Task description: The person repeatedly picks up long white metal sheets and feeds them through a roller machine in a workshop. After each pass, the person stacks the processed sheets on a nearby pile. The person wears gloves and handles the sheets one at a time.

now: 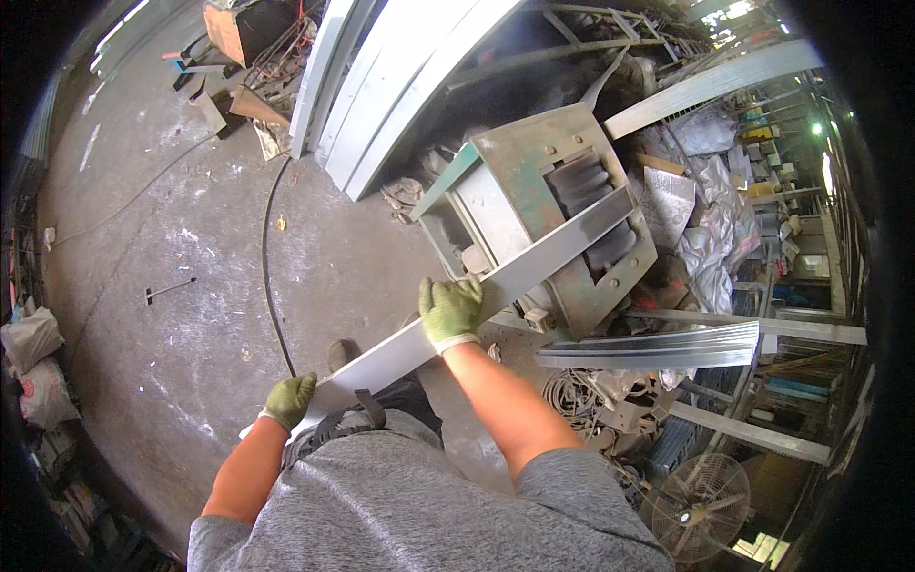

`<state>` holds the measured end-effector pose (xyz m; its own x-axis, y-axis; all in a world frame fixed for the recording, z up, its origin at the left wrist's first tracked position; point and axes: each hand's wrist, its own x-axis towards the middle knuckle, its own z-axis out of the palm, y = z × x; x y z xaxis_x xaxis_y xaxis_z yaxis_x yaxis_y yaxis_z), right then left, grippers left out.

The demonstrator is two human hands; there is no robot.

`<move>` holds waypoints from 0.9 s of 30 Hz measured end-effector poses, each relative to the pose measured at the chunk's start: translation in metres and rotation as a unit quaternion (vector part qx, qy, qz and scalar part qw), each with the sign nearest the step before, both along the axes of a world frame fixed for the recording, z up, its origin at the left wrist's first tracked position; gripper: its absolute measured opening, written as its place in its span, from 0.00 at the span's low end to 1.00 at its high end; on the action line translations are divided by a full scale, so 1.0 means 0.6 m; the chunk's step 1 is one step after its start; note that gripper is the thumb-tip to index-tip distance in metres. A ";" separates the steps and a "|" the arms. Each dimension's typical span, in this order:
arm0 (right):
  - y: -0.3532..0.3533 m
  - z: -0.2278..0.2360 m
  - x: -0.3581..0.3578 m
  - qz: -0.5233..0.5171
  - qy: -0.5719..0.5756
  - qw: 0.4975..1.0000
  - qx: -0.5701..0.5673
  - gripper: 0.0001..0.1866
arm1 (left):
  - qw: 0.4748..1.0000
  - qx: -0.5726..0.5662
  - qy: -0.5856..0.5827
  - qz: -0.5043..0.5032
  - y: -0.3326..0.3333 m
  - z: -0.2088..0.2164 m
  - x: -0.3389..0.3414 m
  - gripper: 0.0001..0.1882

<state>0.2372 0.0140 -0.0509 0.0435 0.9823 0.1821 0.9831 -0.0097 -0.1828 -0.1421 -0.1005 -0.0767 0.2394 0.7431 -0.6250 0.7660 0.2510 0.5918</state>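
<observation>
Head view, metal strip (496, 276) under both hands' clenched fingers (448, 300) (gloved), far end in roller machine (534, 219)

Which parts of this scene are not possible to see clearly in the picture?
Head view only:
- Palm side of the left hand and right hand: hidden by the green gloves and the metal strip they grip.
- Far end of the strip: hidden inside the green machine.
- The machine's rollers: dark and in shadow.
- The person's legs: covered by the grey shirt.
- Shelves at the right edge: bent, small and dark.
</observation>
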 end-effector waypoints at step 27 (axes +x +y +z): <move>0.147 0.046 0.321 0.021 -0.019 0.998 0.057 0.25 | 0.997 0.011 -0.014 -0.078 0.167 0.120 0.310 0.31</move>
<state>0.4300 0.1023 -0.0233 -0.0065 0.9560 0.2934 0.9885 0.0504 -0.1424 0.0441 -0.0006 -0.0047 0.3699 0.7095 -0.5998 0.7776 0.1169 0.6178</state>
